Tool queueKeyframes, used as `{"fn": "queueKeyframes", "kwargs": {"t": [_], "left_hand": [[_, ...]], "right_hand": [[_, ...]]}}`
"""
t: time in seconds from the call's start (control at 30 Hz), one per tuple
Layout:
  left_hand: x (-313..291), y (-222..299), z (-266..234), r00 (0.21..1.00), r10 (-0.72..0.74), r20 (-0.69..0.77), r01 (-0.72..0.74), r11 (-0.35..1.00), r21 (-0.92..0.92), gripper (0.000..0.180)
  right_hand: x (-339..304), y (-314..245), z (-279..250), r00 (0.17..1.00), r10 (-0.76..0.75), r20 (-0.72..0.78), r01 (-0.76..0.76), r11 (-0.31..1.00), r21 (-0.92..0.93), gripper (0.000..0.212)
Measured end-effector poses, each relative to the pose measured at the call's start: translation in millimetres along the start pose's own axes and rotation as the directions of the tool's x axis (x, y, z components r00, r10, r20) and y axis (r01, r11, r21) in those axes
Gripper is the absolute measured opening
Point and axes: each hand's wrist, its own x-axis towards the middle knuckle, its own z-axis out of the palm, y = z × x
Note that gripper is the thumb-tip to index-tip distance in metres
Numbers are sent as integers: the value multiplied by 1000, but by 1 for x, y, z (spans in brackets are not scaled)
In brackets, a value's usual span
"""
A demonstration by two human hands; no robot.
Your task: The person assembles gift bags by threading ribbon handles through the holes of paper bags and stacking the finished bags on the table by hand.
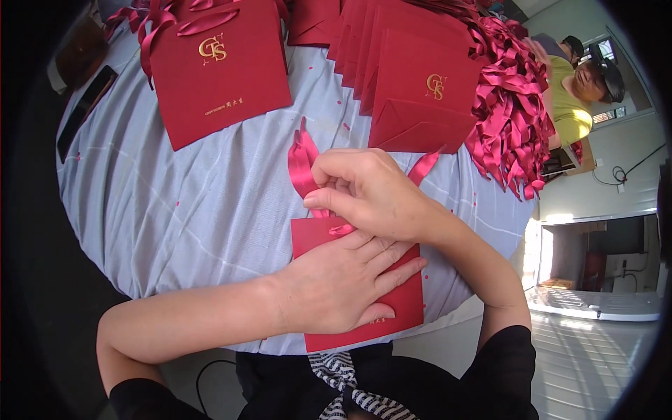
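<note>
A small red paper gift bag (364,339) lies flat on the cloth in front of me, its top edge away from me. My left hand (343,283) rests spread on the bag's face, holding nothing. Just above, at the bag's top edge, the fingers of my right hand (371,192) are curled in a pinch around a pink-red satin ribbon (302,168). One loop of it stands out to the left of the hand, and another end (424,166) shows on the right. My fingers hide where ribbon and bag meet.
A light blue-grey cloth (210,203) covers the table. A finished-looking red bag with ribbon handles (224,84) lies far left, near a dark phone (87,112). A row of red bags (420,77) and a heap of ribbons (514,105) lie far right. People (570,105) sit beyond.
</note>
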Motion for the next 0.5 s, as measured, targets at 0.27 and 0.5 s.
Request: {"fn": "queueKeyframes", "kwargs": {"t": [0.27, 0.5], "left_hand": [[0, 0, -3, 1000, -1, 1, 1, 999, -51, 68], [8, 4, -8, 999, 36, -38, -36, 999, -21, 63]], "right_hand": [[1, 3, 6, 987, -123, -100, 116, 990, -75, 23], [-1, 7, -5, 985, -79, -152, 68, 995, -72, 17]]}}
